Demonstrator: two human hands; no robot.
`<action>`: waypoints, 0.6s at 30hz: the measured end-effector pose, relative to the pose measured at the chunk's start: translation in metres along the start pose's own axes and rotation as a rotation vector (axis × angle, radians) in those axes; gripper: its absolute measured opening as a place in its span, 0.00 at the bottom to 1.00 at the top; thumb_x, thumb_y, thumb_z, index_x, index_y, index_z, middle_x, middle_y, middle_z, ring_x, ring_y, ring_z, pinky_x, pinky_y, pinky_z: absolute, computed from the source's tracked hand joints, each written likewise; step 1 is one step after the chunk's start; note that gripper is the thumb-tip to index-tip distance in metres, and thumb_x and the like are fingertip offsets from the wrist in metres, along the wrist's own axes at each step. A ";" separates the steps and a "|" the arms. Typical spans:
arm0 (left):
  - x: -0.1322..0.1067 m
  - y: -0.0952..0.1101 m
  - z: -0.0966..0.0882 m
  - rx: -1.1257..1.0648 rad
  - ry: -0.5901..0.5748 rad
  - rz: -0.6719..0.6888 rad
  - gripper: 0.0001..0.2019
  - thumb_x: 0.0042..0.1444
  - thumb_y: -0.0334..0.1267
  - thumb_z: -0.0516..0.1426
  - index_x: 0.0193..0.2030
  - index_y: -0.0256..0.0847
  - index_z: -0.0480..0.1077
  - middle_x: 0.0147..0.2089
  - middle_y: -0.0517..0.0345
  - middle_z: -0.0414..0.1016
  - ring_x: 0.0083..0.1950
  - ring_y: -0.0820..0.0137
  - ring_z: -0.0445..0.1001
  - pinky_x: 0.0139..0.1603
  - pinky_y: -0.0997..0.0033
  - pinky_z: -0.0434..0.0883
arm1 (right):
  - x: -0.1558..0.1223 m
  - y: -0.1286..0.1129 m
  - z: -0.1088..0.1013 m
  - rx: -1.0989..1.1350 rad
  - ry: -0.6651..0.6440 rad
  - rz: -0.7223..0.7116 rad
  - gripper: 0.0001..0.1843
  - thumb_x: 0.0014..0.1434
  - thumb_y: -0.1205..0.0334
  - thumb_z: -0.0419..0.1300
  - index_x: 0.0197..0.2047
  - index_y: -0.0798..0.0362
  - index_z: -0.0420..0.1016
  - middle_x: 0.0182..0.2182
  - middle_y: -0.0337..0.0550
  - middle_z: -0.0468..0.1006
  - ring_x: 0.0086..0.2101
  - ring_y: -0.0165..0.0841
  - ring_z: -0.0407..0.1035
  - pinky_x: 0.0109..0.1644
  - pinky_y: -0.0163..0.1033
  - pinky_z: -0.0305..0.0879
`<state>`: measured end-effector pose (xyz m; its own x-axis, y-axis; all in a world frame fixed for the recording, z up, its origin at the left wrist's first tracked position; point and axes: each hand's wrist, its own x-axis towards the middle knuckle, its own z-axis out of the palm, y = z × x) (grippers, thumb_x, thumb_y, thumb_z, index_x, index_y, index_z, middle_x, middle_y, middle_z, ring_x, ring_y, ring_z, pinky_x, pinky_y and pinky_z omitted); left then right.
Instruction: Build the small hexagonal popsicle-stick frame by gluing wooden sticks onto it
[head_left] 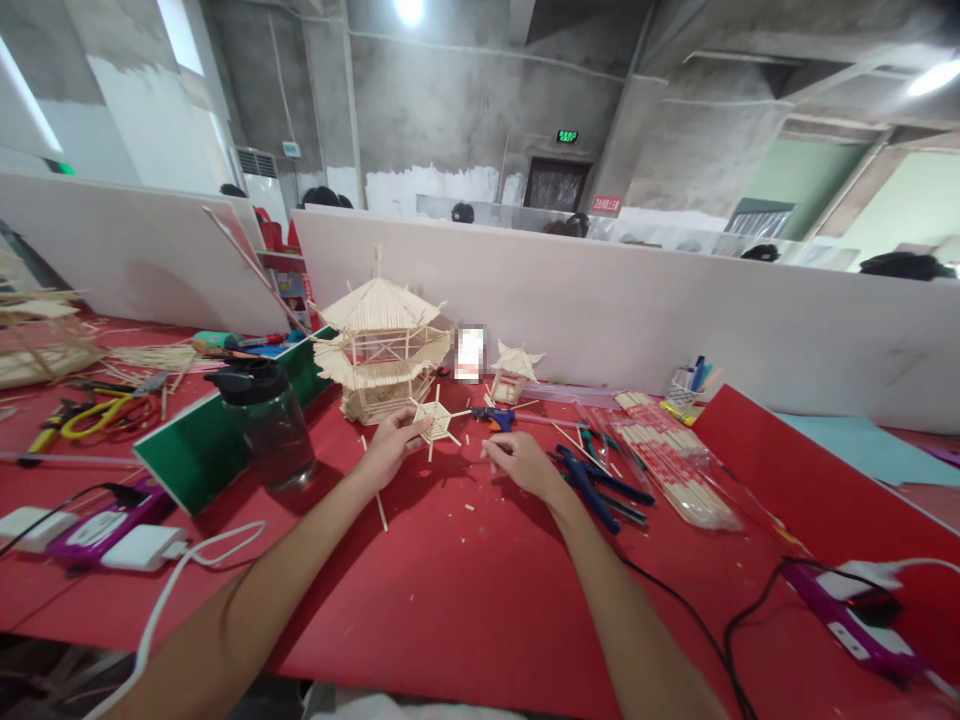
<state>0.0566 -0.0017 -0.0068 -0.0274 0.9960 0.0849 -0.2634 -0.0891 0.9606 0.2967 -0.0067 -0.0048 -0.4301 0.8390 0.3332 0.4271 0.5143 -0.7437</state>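
Note:
My left hand [396,447] is closed on the edge of a small web-shaped frame of wooden sticks [433,424], with its spokes sticking outward. To its right, my right hand [519,460] has its fingers pinched together; whatever they hold, if anything, is too small to make out. Just beyond that hand lies a blue glue gun [501,419]. Behind the left hand stands a tiered pavilion model made of wooden sticks [381,345]. A smaller pavilion model [514,372] sits further right, near the white partition.
A water bottle [271,430] stands left beside a green board [195,445]. Blue-handled pliers [592,490] and bagged wooden sticks [671,465] lie right. Power strips [105,525] and cables are at both sides of the red table [420,620]. A white partition [615,310] runs behind.

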 end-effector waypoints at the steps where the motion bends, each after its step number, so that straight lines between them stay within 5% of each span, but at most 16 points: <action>1: 0.000 0.000 0.000 0.003 -0.004 -0.001 0.19 0.38 0.44 0.72 0.32 0.37 0.71 0.33 0.61 0.71 0.32 0.76 0.69 0.31 0.79 0.67 | 0.001 0.002 -0.001 -0.004 0.022 -0.009 0.20 0.62 0.55 0.54 0.22 0.52 0.74 0.21 0.39 0.77 0.24 0.32 0.68 0.32 0.35 0.58; 6: -0.001 -0.001 0.001 0.007 -0.032 -0.024 0.19 0.37 0.44 0.72 0.31 0.38 0.71 0.32 0.61 0.70 0.32 0.77 0.68 0.30 0.80 0.67 | 0.003 0.009 -0.001 -0.012 0.138 0.052 0.11 0.53 0.55 0.63 0.23 0.52 0.76 0.21 0.39 0.77 0.24 0.33 0.68 0.29 0.35 0.58; 10: -0.002 0.000 0.002 0.033 -0.049 -0.039 0.19 0.37 0.44 0.72 0.31 0.38 0.71 0.32 0.60 0.71 0.32 0.75 0.70 0.30 0.78 0.68 | 0.004 0.009 0.000 -0.057 0.252 0.063 0.18 0.50 0.51 0.67 0.19 0.52 0.69 0.16 0.34 0.69 0.20 0.29 0.61 0.25 0.33 0.51; 14: -0.002 0.000 0.003 0.037 -0.057 -0.047 0.19 0.37 0.44 0.71 0.30 0.38 0.71 0.31 0.60 0.71 0.31 0.75 0.69 0.29 0.78 0.67 | 0.002 0.012 0.000 -0.078 0.124 0.029 0.25 0.63 0.50 0.55 0.18 0.52 0.71 0.15 0.38 0.70 0.20 0.30 0.63 0.27 0.35 0.53; 18: -0.001 -0.001 0.002 0.001 -0.057 -0.069 0.18 0.37 0.43 0.72 0.30 0.37 0.72 0.31 0.59 0.72 0.31 0.76 0.70 0.31 0.78 0.68 | 0.001 0.017 0.003 -0.130 0.052 -0.011 0.15 0.62 0.58 0.54 0.29 0.51 0.79 0.25 0.42 0.79 0.29 0.34 0.70 0.35 0.36 0.58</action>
<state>0.0583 -0.0022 -0.0072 0.0461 0.9984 0.0333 -0.2620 -0.0201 0.9649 0.3013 0.0027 -0.0191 -0.3952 0.8394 0.3731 0.5232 0.5395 -0.6597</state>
